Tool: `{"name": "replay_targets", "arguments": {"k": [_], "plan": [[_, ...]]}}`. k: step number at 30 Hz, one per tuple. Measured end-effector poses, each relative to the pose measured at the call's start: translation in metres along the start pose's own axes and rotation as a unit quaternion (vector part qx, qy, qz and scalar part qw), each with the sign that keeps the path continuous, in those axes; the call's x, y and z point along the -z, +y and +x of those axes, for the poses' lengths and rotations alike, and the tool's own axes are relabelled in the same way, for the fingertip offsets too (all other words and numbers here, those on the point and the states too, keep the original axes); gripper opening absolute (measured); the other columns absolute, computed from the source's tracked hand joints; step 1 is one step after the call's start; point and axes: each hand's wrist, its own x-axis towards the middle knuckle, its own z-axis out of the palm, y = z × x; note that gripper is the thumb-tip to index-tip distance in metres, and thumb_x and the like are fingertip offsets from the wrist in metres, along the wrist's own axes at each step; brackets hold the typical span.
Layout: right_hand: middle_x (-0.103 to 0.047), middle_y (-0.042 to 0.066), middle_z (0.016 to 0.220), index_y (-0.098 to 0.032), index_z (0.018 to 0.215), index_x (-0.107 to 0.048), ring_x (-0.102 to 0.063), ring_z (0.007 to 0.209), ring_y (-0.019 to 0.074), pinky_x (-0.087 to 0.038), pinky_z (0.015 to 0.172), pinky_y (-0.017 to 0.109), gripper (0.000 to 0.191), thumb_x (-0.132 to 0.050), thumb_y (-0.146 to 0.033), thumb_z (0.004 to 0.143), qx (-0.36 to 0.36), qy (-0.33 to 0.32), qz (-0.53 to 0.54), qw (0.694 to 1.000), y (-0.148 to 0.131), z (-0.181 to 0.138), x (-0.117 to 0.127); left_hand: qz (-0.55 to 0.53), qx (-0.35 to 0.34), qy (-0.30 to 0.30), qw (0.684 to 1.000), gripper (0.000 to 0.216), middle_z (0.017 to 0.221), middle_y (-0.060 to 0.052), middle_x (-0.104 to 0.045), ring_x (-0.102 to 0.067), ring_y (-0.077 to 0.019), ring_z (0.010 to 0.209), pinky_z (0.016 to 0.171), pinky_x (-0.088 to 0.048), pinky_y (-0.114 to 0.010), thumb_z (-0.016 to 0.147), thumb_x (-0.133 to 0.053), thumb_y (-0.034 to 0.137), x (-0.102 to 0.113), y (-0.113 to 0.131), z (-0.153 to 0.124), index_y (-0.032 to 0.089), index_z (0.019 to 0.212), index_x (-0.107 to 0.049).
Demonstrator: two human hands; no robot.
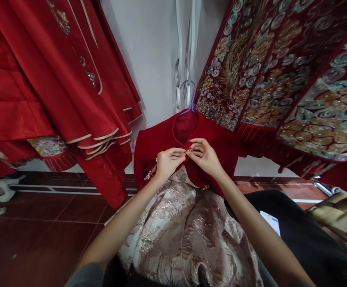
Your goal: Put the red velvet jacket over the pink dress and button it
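A dark red jacket point(158, 137) hangs from a purple hanger point(192, 104) straight in front of me. My left hand point(170, 161) pinches the jacket's front edge just below the collar. Close against it, my right hand point(204, 157) pinches the opposite front edge, its fingertips nearly meeting the left ones. Something small and gold shows at the fingertips, too small to make out. A beaded trim point(151, 171) is partly visible beside my left hand. Below the jacket, a pale brocade fabric with a floral pattern point(188, 223) spreads over my lap.
Red garments with cream piping point(101, 119) hang at the left. Heavily embroidered red garments point(269, 75) hang at the right. White cabinet handles point(179, 52) stand behind the hanger. A phone point(271, 222) lies on a black surface point(299, 239) at right. White shoes point(4, 189) are at far left.
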Motion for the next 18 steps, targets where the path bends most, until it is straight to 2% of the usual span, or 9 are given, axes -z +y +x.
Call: {"name": "replay_targets", "arguments": {"k": [6, 12, 15, 18], "plan": [[-0.055, 0.001, 0.091, -0.023, 0.108, -0.050, -0.061, 0.087, 0.0141, -0.055, 0.079, 0.029, 0.041, -0.070, -0.030, 0.073, 0.003, -0.008, 0.000, 1.000, 0.000, 0.000, 0.002, 0.017, -0.019, -0.009, 1.000, 0.020, 0.089, -0.009, -0.075, -0.072, -0.0176, 0.076, 0.076, -0.061, -0.030, 0.071, -0.071, 0.023, 0.002, -0.003, 0.004, 0.012, 0.088, -0.073], [-0.055, 0.001, 0.090, -0.022, 0.111, -0.049, -0.060, 0.085, 0.0142, -0.053, 0.083, 0.031, 0.039, -0.066, -0.027, 0.076, 0.037, -0.027, -0.040, 0.998, 0.003, 0.003, 0.003, 0.070, -0.070, -0.038, 0.994, 0.012, 0.086, -0.003, -0.073, -0.070, -0.0142, 0.074, 0.072, -0.060, -0.026, 0.075, -0.065, 0.021, 0.003, 0.001, 0.006, 0.016, 0.084, -0.072], [-0.054, 0.004, 0.098, -0.022, 0.113, -0.049, -0.058, 0.093, 0.0154, -0.051, 0.089, 0.033, 0.037, -0.063, -0.024, 0.078, 0.062, -0.013, -0.071, 0.995, 0.007, 0.004, 0.000, 0.080, -0.055, -0.042, 0.994, 0.011, 0.087, -0.004, -0.071, -0.069, -0.0134, 0.077, 0.072, -0.059, -0.026, 0.076, -0.064, 0.018, -0.001, 0.003, 0.005, 0.016, 0.086, -0.068], [-0.051, 0.006, 0.111, -0.024, 0.115, -0.046, -0.057, 0.100, 0.0159, -0.051, 0.090, 0.033, 0.036, -0.059, -0.023, 0.081, 0.065, 0.017, -0.039, 0.997, 0.012, -0.002, -0.003, 0.049, -0.049, -0.022, 0.997, 0.020, 0.093, -0.005, -0.067, -0.066, -0.0130, 0.085, 0.075, -0.057, -0.025, 0.078, -0.061, 0.015, -0.007, -0.003, 0.000, 0.017, 0.097, -0.058]]}}
